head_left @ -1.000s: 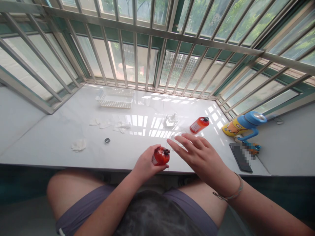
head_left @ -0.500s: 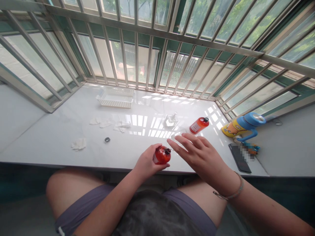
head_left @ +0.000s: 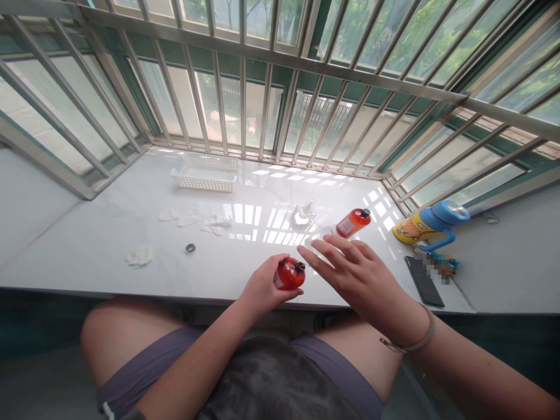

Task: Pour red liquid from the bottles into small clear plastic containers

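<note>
My left hand is wrapped around a red bottle, its black neck tilted up and to the right. To the right of the neck, my right hand is held palm down, fingers stretched and spread. Its thumb and palm side are hidden. A faint clear object shows just beyond those fingertips; I cannot tell whether they touch it. A second red bottle, with a black cap and pale label, lies or leans beyond my right hand. A small black cap sits on the white counter to the left.
At the back left is a white perforated basket. Crumpled white tissues lie on the left. A small white basket stands mid-counter. On the right are a blue-and-yellow flask and a black phone. Metal bars line the window behind.
The red bottle and my left hand have shifted very slightly right and up. My right hand stays nearly in the same place, fingers still spread.
</note>
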Demonstrator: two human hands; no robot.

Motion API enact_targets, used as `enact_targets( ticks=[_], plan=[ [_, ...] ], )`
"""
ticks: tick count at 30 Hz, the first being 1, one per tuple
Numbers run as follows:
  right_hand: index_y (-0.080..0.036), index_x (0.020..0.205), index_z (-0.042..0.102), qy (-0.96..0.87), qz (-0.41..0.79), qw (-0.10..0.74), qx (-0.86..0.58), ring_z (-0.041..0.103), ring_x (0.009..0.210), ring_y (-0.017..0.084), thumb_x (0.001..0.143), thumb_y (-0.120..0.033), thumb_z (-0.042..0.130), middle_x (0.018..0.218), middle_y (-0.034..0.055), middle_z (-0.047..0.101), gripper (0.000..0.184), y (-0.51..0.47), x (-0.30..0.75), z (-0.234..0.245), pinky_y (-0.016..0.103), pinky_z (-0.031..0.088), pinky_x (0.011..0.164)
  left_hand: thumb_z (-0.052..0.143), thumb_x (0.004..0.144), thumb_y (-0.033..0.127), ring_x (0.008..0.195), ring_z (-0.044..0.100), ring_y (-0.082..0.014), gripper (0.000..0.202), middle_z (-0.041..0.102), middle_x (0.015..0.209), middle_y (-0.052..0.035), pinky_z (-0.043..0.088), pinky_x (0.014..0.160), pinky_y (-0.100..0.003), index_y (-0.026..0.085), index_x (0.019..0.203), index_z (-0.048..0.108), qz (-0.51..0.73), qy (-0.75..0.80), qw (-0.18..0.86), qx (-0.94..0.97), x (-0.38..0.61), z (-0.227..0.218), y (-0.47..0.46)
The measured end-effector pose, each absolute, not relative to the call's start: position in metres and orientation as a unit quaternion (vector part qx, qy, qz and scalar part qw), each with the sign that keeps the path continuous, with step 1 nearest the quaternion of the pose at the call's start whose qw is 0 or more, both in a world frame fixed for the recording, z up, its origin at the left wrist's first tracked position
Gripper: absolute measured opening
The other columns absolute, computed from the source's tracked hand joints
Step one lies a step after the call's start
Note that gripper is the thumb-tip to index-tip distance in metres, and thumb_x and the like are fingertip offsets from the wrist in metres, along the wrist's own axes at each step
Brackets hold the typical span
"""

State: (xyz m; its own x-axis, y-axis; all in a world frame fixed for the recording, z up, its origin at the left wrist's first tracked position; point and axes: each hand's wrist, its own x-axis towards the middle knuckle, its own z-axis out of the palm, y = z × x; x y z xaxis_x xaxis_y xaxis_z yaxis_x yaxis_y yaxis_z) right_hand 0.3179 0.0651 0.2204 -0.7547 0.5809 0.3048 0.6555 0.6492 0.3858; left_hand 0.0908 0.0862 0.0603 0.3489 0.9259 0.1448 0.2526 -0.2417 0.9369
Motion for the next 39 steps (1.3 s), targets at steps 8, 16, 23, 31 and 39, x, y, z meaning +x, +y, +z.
enact_targets(
  ticks=[8, 16, 23, 31, 39],
  plan=[
    [-0.019, 0.157, 0.059, -0.906, -0.245, 0.069, -0.339, 0.059, 0.133, 0.031, 0.107, -0.010, 0.058, 0.143, 0.0101, 0.072, 0.050, 0.064, 0.319, 0.223, 0.044, 0.045, 0.100, 0.100, 0.073, 0.046, 0.128, 0.071, -0.0317, 0.084, 0.071, 0.140, -0.0080, 0.056, 0.114, -0.048, 0.028, 0.143, 0.057, 0.388, 0.418, 0.441, 0.693, 0.091, 0.058, 0.088],
    [-0.019, 0.157, 0.058, -0.905, -0.257, 0.064, -0.333, 0.058, 0.134, 0.031, 0.107, -0.009, 0.057, 0.142, 0.0105, 0.072, 0.051, 0.065, 0.324, 0.221, 0.046, 0.045, 0.101, 0.100, 0.073, 0.044, 0.130, 0.070, -0.0315, 0.084, 0.071, 0.141, -0.0083, 0.055, 0.116, -0.048, 0.029, 0.144, 0.056, 0.392, 0.406, 0.448, 0.694, 0.093, 0.053, 0.090],
    [-0.019, 0.157, 0.058, -0.903, -0.263, 0.060, -0.334, 0.058, 0.134, 0.030, 0.107, -0.009, 0.056, 0.143, 0.0101, 0.072, 0.051, 0.064, 0.325, 0.220, 0.045, 0.045, 0.100, 0.100, 0.072, 0.043, 0.129, 0.070, -0.0321, 0.084, 0.071, 0.141, -0.0075, 0.055, 0.115, -0.048, 0.029, 0.143, 0.058, 0.394, 0.398, 0.453, 0.694, 0.098, 0.051, 0.092],
    [-0.018, 0.157, 0.058, -0.903, -0.264, 0.055, -0.335, 0.058, 0.134, 0.031, 0.107, -0.009, 0.056, 0.144, 0.0097, 0.072, 0.051, 0.064, 0.326, 0.223, 0.046, 0.044, 0.100, 0.101, 0.071, 0.041, 0.127, 0.071, -0.0307, 0.085, 0.071, 0.140, -0.0066, 0.055, 0.114, -0.047, 0.028, 0.143, 0.058, 0.394, 0.387, 0.467, 0.691, 0.105, 0.050, 0.095],
    [-0.020, 0.156, 0.059, -0.901, -0.269, 0.045, -0.338, 0.059, 0.133, 0.030, 0.108, -0.012, 0.056, 0.144, 0.0090, 0.072, 0.049, 0.063, 0.327, 0.223, 0.045, 0.043, 0.102, 0.101, 0.070, 0.043, 0.126, 0.071, -0.0315, 0.086, 0.072, 0.140, -0.0078, 0.056, 0.112, -0.047, 0.027, 0.142, 0.057, 0.396, 0.386, 0.467, 0.690, 0.111, 0.047, 0.096]
  ],
)
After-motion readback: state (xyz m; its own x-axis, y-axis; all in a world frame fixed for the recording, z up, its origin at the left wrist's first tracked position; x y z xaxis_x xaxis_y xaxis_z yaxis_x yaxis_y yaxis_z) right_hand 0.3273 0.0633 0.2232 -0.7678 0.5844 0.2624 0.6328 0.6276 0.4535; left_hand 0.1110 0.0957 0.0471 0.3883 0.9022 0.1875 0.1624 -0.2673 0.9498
